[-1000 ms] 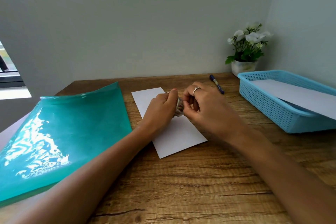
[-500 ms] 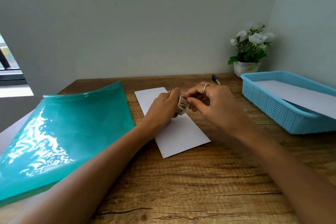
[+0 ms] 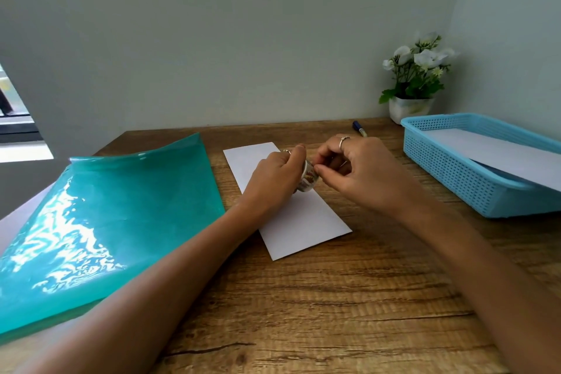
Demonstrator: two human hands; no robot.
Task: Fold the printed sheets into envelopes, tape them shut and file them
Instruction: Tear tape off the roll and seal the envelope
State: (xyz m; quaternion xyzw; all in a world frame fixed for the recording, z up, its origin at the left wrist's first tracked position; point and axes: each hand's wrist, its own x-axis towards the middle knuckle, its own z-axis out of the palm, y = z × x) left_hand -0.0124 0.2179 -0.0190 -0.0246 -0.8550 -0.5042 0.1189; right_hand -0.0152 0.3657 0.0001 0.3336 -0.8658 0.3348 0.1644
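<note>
STEP: taping | left hand grips patterned tape roll above folded sheet | right hand pinches roll's edge | NEXT: likely free tape end, draw strip

Both forearms reach toward twelve o'clock; the left hand is curled closed; the right hand pinches beside it, fingertips touching.

walls pale grey-green | wood desk | window left, prob. daylight
</note>
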